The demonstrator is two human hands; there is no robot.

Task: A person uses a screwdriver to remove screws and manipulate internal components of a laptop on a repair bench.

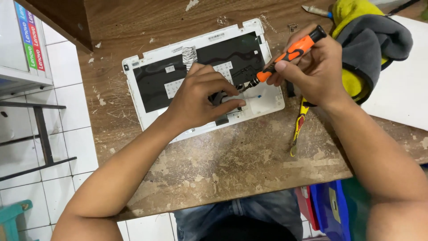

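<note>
While left hand steadies laptop panel, right hand grips screwdriver.

Worn wooden table: white laptop shell, yellow-grey cloth, white sheet, yellow strap

My one camera sits on my head and looks almost straight down, close over the bench. The bench's near edge runs just above my lap at the bottom of the view; its far edge is cut off at the top. My forearms come in from both lower corners. The bench's left edge shows, with tiled floor beyond it. There is no second view to share with.
</note>
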